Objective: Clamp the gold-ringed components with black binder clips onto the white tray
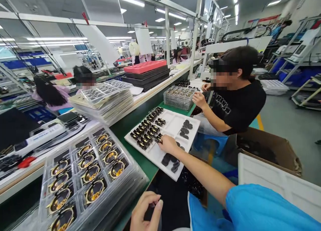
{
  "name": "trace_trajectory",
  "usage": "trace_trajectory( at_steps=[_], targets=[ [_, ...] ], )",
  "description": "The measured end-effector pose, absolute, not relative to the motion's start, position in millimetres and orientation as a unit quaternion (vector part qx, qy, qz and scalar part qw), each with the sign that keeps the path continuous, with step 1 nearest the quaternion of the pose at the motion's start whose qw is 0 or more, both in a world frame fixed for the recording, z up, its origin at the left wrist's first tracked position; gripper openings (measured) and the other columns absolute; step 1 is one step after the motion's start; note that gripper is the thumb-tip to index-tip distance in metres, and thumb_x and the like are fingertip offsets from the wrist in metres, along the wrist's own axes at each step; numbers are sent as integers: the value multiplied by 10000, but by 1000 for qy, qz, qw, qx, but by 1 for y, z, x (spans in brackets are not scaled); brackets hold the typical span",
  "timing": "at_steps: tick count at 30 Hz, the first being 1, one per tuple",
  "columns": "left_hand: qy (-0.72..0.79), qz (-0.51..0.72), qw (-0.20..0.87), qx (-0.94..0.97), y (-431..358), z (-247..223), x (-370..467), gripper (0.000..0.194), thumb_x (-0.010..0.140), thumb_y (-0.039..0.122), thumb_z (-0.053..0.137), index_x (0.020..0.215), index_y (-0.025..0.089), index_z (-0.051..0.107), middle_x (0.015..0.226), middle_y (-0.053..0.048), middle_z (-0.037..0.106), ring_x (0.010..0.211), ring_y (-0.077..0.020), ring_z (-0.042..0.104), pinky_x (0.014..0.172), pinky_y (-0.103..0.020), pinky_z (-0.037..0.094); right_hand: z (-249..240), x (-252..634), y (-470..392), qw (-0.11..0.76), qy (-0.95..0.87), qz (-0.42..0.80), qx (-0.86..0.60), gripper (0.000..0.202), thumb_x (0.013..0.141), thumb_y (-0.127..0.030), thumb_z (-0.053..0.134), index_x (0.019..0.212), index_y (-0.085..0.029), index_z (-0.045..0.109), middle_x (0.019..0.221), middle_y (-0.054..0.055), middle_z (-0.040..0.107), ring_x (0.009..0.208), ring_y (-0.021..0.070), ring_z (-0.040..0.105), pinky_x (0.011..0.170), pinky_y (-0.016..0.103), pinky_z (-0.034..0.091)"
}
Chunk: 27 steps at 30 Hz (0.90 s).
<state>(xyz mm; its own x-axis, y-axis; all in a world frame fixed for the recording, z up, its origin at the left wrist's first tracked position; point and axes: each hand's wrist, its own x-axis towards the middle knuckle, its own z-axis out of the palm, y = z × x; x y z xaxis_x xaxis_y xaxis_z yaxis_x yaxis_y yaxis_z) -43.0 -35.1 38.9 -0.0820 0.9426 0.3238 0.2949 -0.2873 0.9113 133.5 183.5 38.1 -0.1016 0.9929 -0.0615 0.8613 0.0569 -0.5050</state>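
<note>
My right hand (168, 145) reaches over a white compartmented tray (173, 119), its fingers pinched on one of the small black-and-gold parts with thin metal ends. Rows of these black-and-gold parts (144, 130) fill the tray's left side. Dark round discs (186, 129) lie in loose groups in its right-hand compartments. Low in front of me, my left hand (146, 211) is curled with thumb and forefinger together; what they hold, if anything, is too small to make out. Left of it stands a stack of clear plastic trays (136, 180), the top one holding round gold-rimmed pieces (95, 190) with dark faces.
A co-worker in black (238, 103) sits at the right, hands over another stack of clear trays (178, 103). On the shelf are more stacked trays (100, 103) and red and black foam trays (145, 67). A cardboard box (288, 157) stands at right.
</note>
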Motion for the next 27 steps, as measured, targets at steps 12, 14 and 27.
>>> trace_trajectory(
  at_steps=[12,14,27],
  targets=[
    [465,597,627,185,-5,-35,-11,777,779,595,781,1470,349,526,1433,-120,624,1356,-349,566,933,-381,594,-13,97,18,441,-449,635,-449,520,690,-622,810,637,-189,527,711,-21,552,699,146,515,663,266,429],
    [459,592,634,192,-8,-35,-10,810,779,585,790,1500,376,486,1453,-115,612,1330,-348,591,931,-384,600,-12,98,14,451,-445,629,-451,560,681,-672,797,628,-188,519,818,2,562,756,159,524,680,274,439],
    [505,594,586,220,-13,-34,-32,725,696,525,870,1344,298,638,1302,-102,703,1098,-284,716,808,-311,602,-5,116,17,375,-564,625,-389,499,813,-659,668,703,-177,599,869,19,550,817,170,523,773,298,429]
  ],
)
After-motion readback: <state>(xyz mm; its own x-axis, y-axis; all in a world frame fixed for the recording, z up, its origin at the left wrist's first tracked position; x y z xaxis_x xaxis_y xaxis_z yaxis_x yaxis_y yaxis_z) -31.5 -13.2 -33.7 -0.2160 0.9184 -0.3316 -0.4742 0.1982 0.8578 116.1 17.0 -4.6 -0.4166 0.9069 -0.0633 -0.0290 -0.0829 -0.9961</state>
